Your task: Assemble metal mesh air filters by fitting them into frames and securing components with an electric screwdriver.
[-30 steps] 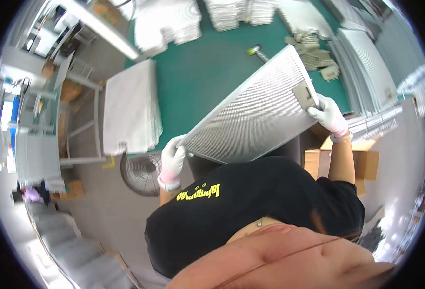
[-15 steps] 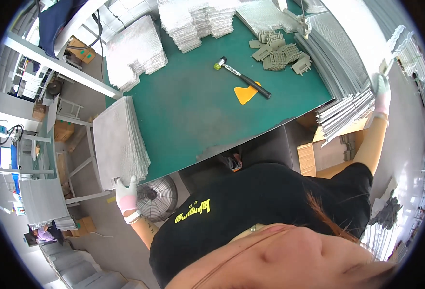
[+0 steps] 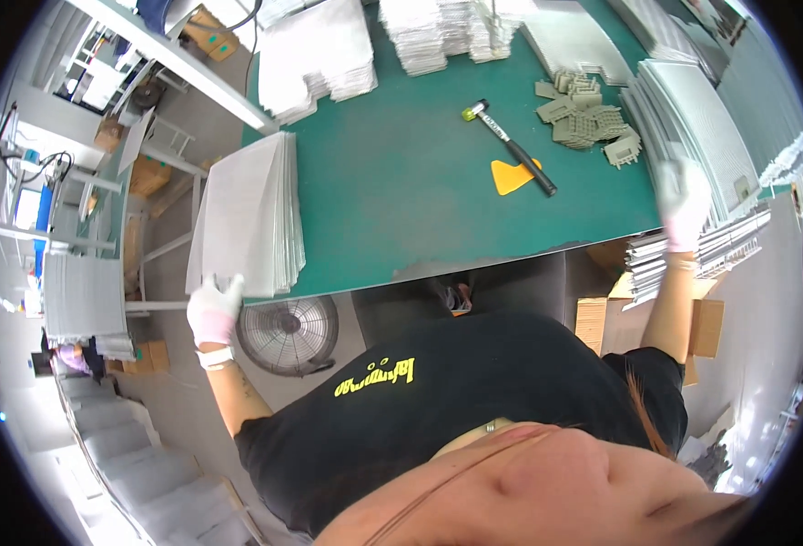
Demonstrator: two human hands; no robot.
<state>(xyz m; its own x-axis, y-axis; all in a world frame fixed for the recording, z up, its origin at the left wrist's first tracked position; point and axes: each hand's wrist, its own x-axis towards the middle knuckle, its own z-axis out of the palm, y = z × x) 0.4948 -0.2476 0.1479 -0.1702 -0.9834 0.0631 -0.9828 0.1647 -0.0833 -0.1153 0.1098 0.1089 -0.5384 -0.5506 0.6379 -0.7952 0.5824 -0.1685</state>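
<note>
My left hand (image 3: 215,311), in a white and pink glove, pinches the near edge of the top sheet on a stack of pale mesh sheets (image 3: 251,200) at the table's left edge. That sheet sits skewed, its left edge sticking out past the others. My right hand (image 3: 683,205), gloved alike, reaches over the near end of a stack of grey mesh panels (image 3: 722,150) at the right. Its fingers are smeared by motion, so their grip does not show. Between the hands, a mallet (image 3: 515,150) with a black handle lies across a yellow scraper (image 3: 507,178).
Several grey-green plastic parts (image 3: 584,118) lie in a heap on the green tabletop (image 3: 392,173). Sheet stacks (image 3: 320,55) line its far side. A round fan (image 3: 288,335) stands below the left edge; an open cardboard box (image 3: 590,323) stands below the right.
My right hand has come inward from the far right to the panel stack. My left hand has moved slightly left, and the top sheet has shifted with it. The whole view has turned.
</note>
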